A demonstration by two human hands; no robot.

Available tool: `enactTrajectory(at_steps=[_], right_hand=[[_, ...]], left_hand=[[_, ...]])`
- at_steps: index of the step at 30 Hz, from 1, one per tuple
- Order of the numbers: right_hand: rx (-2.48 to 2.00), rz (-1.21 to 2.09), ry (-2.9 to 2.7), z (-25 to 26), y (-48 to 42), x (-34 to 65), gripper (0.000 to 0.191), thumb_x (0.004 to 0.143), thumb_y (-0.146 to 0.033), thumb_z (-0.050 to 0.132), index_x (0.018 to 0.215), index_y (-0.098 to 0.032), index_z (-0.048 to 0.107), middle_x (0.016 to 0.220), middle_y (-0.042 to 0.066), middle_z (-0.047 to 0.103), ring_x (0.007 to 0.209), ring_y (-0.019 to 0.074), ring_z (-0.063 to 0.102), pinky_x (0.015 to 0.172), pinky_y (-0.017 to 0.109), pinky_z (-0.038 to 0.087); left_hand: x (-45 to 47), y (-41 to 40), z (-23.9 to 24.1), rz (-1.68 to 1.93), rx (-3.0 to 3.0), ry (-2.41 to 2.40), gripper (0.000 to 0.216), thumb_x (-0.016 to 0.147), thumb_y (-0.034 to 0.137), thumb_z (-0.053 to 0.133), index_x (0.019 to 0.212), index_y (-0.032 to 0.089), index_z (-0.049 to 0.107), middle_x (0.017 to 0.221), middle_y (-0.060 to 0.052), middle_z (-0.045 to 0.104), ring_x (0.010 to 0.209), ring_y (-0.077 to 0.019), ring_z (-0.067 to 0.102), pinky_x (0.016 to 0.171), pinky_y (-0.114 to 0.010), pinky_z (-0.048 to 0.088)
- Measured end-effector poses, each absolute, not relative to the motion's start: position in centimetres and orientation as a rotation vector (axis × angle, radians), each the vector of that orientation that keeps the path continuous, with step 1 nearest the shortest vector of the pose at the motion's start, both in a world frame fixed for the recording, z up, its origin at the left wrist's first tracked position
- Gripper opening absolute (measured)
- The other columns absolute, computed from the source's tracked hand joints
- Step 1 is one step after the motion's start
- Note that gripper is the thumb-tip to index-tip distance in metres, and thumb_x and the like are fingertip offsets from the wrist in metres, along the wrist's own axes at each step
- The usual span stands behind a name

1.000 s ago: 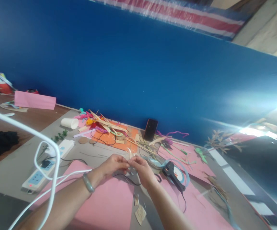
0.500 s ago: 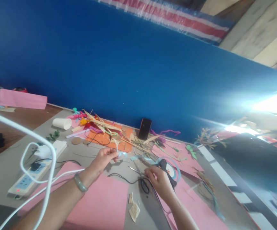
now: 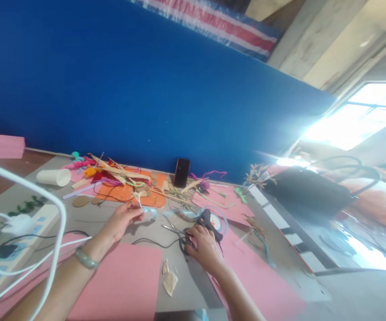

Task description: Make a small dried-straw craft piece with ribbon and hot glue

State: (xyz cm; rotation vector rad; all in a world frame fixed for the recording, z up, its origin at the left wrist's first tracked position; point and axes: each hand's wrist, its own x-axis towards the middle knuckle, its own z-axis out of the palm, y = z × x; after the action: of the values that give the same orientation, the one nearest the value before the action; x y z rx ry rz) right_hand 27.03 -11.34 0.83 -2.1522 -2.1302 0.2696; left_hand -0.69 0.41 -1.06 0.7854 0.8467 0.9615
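My left hand (image 3: pixel 126 219), a bangle on its wrist, is closed in a pinch on a light blue ribbon (image 3: pixel 150 213). A pale, thin stem-like piece (image 3: pixel 139 196) sticks up from the same fingertips. Farther right, my right hand (image 3: pixel 204 247) has its fingers curled on the black handles of the scissors (image 3: pixel 173 228). The scissors lie low over the grey table, blades parted and pointing away to the left. Part of the handles is hidden under the fingers. Just beyond that hand stands a black tape dispenser (image 3: pixel 209 221) with a roll of blue ribbon.
Pink sheets (image 3: pixel 126 276) cover parts of the table (image 3: pixel 182 290). Dried strips (image 3: pixel 122 169) and colourful craft bits pile at the back beside a phone (image 3: pixel 181 173). A power strip (image 3: pixel 26 249), white cable (image 3: pixel 61 223) and paper cup (image 3: pixel 54 177) are left. A blue panel (image 3: pixel 146 89) stands behind.
The view has swung to the right. My right hand has come down onto the scissors' handles, and the blades appear wider apart. My left hand still pinches the ribbon.
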Motion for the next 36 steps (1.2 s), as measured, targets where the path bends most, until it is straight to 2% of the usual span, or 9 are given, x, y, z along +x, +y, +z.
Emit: enactTrajectory(at_steps=[3, 8, 13, 19, 23, 27, 31, 34, 36], right_hand=[[-2.195, 0.289, -2.120, 1.1, -10.9, 27.2, 0.025, 0.075, -0.024, 0.060, 0.099, -0.021, 0.064, 0.097, 0.006, 0.062, 0.094, 0.0234, 0.053, 0.081, 0.032, 0.029], [-2.251, 0.275, -2.119, 1.4, -10.5, 27.4, 0.023, 0.067, -0.016, 0.061, 0.089, -0.019, 0.065, 0.091, 0.005, 0.061, 0.088, 0.0216, 0.053, 0.076, 0.030, 0.027], [-2.248, 0.305, -2.139, 1.7, -10.7, 26.9, 0.017, 0.068, -0.019, 0.062, 0.084, -0.020, 0.067, 0.089, 0.004, 0.062, 0.086, 0.0210, 0.054, 0.073, 0.029, 0.029], [-2.280, 0.311, -2.157, 1.8, -10.6, 26.5, 0.018, 0.066, -0.011, 0.060, 0.081, -0.019, 0.064, 0.085, 0.005, 0.066, 0.078, 0.0194, 0.058, 0.065, 0.026, 0.030], [-2.303, 0.301, -2.163, 1.7, -10.3, 26.5, 0.012, 0.065, -0.009, 0.060, 0.072, -0.018, 0.063, 0.079, 0.006, 0.067, 0.075, 0.0198, 0.060, 0.059, 0.026, 0.028], [-2.306, 0.288, -2.160, 1.8, -10.3, 26.6, 0.008, 0.067, -0.010, 0.060, 0.067, -0.017, 0.063, 0.077, 0.008, 0.068, 0.073, 0.0199, 0.061, 0.057, 0.027, 0.028], [-2.310, 0.272, -2.116, 2.4, -10.9, 27.5, 0.009, 0.069, -0.013, 0.057, 0.075, -0.018, 0.063, 0.078, 0.007, 0.069, 0.071, 0.0195, 0.061, 0.056, 0.026, 0.029], [-2.235, 0.291, -2.023, 2.8, -11.3, 28.3, 0.008, 0.071, -0.018, 0.058, 0.078, -0.019, 0.061, 0.075, 0.005, 0.068, 0.067, 0.0180, 0.058, 0.057, 0.026, 0.032], [-2.155, 0.352, -1.891, 2.9, -11.3, 28.6, 0.003, 0.071, -0.022, 0.058, 0.073, -0.020, 0.057, 0.067, 0.002, 0.064, 0.060, 0.0164, 0.054, 0.055, 0.026, 0.033]], left_hand=[[-0.9, 0.5, -1.2, 0.897, 0.821, 0.867, 0.030, 0.060, 0.028, 0.082, 0.075, 0.015, 0.060, 0.066, 0.000, 0.069, 0.060, -0.0109, 0.064, 0.066, -0.021, 0.051], [-1.0, 0.4, -1.3, 0.835, 0.877, 0.884, 0.029, 0.060, 0.027, 0.081, 0.075, 0.015, 0.060, 0.068, -0.003, 0.070, 0.061, -0.0135, 0.066, 0.063, -0.022, 0.051], [-1.0, 0.3, -1.1, 0.838, 0.899, 0.879, 0.028, 0.059, 0.026, 0.082, 0.071, 0.015, 0.059, 0.069, -0.003, 0.070, 0.061, -0.0138, 0.067, 0.064, -0.023, 0.052], [-0.9, 0.2, -0.9, 0.845, 0.908, 0.870, 0.027, 0.063, 0.030, 0.079, 0.070, 0.015, 0.058, 0.069, -0.003, 0.071, 0.061, -0.0132, 0.067, 0.064, -0.022, 0.052], [-0.8, 0.2, -1.0, 0.884, 0.882, 0.862, 0.027, 0.064, 0.033, 0.078, 0.070, 0.014, 0.060, 0.069, -0.004, 0.071, 0.060, -0.0135, 0.067, 0.064, -0.023, 0.052], [-0.7, 0.2, -1.0, 0.897, 0.853, 0.860, 0.027, 0.063, 0.035, 0.078, 0.069, 0.014, 0.062, 0.068, -0.004, 0.072, 0.058, -0.0135, 0.067, 0.063, -0.023, 0.053], [-0.6, 0.3, -0.6, 0.908, 0.824, 0.859, 0.026, 0.061, 0.032, 0.080, 0.068, 0.013, 0.063, 0.067, -0.004, 0.071, 0.058, -0.0130, 0.066, 0.063, -0.023, 0.053], [-0.4, 0.2, -0.2, 0.946, 0.780, 0.864, 0.024, 0.061, 0.029, 0.081, 0.067, 0.013, 0.064, 0.065, -0.003, 0.070, 0.056, -0.0115, 0.065, 0.061, -0.022, 0.053], [-0.4, 0.1, 0.0, 0.959, 0.769, 0.832, 0.024, 0.060, 0.029, 0.081, 0.067, 0.014, 0.064, 0.066, -0.002, 0.070, 0.056, -0.0108, 0.064, 0.061, -0.022, 0.053]])
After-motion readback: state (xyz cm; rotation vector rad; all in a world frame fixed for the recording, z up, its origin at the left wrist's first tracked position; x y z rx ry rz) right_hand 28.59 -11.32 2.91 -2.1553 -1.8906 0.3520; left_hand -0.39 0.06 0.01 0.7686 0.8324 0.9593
